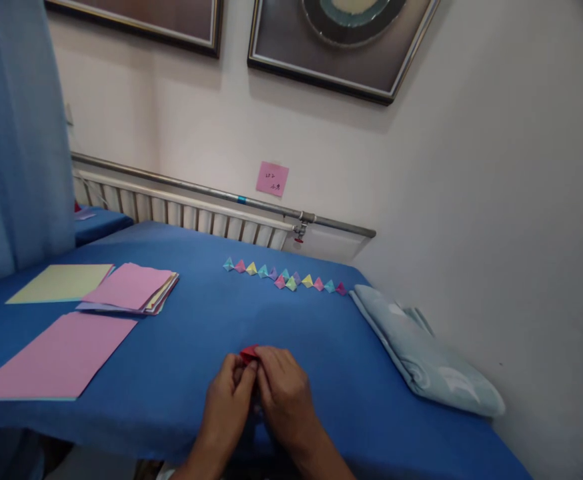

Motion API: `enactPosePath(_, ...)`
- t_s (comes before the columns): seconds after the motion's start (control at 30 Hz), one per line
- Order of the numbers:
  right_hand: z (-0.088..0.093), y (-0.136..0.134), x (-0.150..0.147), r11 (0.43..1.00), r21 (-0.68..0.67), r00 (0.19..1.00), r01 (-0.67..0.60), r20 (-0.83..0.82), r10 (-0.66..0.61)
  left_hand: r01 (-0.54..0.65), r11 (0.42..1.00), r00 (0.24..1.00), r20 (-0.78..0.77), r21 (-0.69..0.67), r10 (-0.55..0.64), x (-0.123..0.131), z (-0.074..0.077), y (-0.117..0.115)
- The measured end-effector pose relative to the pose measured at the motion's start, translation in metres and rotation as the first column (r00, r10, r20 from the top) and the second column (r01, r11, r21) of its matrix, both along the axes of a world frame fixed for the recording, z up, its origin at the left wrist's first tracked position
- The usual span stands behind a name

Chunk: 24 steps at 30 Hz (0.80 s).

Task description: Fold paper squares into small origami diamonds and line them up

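Note:
My left hand [227, 404] and my right hand [284, 397] meet near the front edge of the blue table [201, 333]. Both are closed, fingertips pinched on a small red folded paper [248, 353] that pokes out just above them. Most of the paper is hidden by my fingers. Further back lies a row of several small folded paper triangles [284, 277] in pastel colours, well apart from my hands.
A large pink sheet [59, 357] lies front left, a stack of coloured paper [131, 288] and a yellow-green sheet [61, 282] behind it. A folded light-blue cloth [424, 357] rests along the right edge by the wall. A radiator [186, 213] runs behind the table.

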State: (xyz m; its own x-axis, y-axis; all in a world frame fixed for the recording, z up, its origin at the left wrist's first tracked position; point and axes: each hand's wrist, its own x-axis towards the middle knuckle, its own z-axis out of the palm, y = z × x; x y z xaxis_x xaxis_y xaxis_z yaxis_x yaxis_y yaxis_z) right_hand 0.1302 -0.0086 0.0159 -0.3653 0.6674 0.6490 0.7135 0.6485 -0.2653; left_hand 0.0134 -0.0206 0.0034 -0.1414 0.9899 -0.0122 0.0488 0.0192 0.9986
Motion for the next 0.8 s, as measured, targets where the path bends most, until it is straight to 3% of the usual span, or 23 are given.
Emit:
enactPosePath(0.13,-0.001,0.001,-0.001,1.000,0.025,1.000,-0.001,-0.013,0.001,0.005,1.000,0.999,0.034,0.008,-0.005,0.002,-0.001,0.003)
enactPosePath(0.3,0.000,0.002,-0.001,0.999,0.037,1.000,0.012,-0.029,-0.011,-0.001,0.997,0.989,-0.149,0.071,0.012,0.000,0.001,0.009)
enactPosePath(0.5,0.008,0.006,-0.002,0.998,0.027,0.998,0.063,0.019,-0.063,-0.036,0.984,0.852,-0.509,0.176,0.122,-0.003,0.009,0.010)
enactPosePath(0.8,0.003,0.024,-0.006,0.990,0.106,0.995,0.089,0.030,-0.093,-0.041,0.983,0.769,-0.622,0.180,0.146,-0.006,0.013,0.019)
